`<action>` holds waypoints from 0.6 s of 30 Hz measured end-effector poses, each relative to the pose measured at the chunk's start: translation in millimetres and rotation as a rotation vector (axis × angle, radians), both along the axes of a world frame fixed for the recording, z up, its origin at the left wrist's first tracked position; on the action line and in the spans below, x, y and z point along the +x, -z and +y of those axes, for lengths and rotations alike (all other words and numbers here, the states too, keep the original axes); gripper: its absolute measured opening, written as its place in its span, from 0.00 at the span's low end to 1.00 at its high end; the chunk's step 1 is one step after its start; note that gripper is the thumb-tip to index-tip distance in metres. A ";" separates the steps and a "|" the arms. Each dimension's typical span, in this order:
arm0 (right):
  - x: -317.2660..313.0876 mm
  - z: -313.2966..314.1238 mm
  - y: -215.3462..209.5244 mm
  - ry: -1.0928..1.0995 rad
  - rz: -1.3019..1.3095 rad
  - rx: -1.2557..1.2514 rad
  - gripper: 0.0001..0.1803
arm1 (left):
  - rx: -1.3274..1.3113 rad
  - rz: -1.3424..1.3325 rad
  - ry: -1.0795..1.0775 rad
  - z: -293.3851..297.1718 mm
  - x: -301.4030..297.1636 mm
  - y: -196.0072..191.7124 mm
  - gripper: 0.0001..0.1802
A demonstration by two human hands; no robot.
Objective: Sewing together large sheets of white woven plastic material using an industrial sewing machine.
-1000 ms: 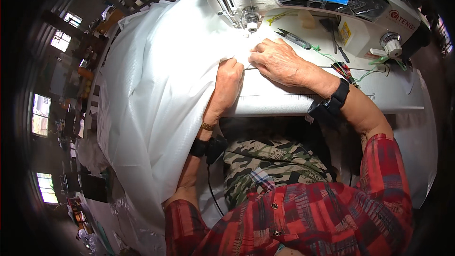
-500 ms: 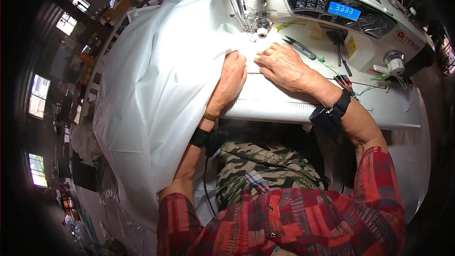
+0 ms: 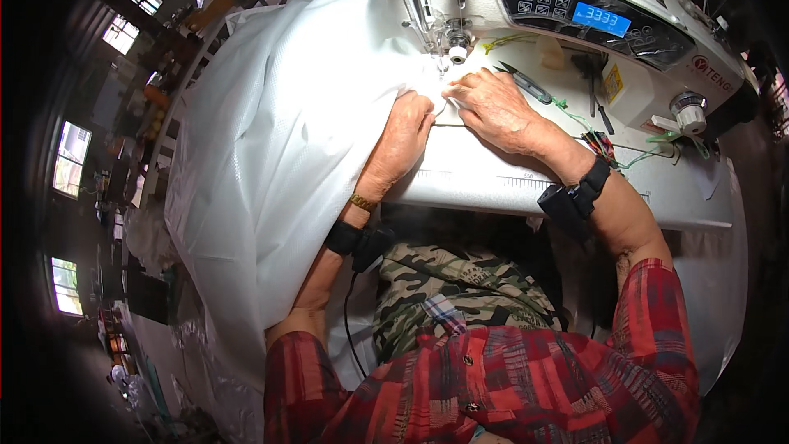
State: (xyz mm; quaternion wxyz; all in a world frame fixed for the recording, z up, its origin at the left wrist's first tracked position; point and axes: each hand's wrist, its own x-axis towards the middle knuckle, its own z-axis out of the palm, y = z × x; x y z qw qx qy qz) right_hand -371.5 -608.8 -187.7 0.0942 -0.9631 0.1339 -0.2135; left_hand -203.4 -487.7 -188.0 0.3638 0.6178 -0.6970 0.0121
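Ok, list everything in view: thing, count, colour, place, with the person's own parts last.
sewing machine: one, white with a dark control panel and blue display, top of the table.
white fabric: one large sheet, draped from the needle area over the table's left edge.
sewing table: one, white, under the machine.
thread snips: one, dark, right of the needle.
loose threads: several, green and red, right of the hands.
windows: several, bright, far left.
left hand: one, flat on the fabric, dark wrist device.
right hand: one, fingers at the presser foot, dark wristband.
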 end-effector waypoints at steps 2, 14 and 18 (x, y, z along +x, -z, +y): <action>1.9 -0.3 3.0 0.019 -0.025 0.008 0.17 | -0.042 -0.114 -0.041 7.7 -2.6 -3.9 0.05; 3.8 0.3 3.9 0.028 -0.017 0.001 0.15 | 0.003 -0.652 -0.049 11.7 6.7 -11.4 0.06; 2.8 -0.9 4.3 0.036 -0.008 0.041 0.14 | 0.239 0.124 0.016 3.4 3.3 -10.9 0.09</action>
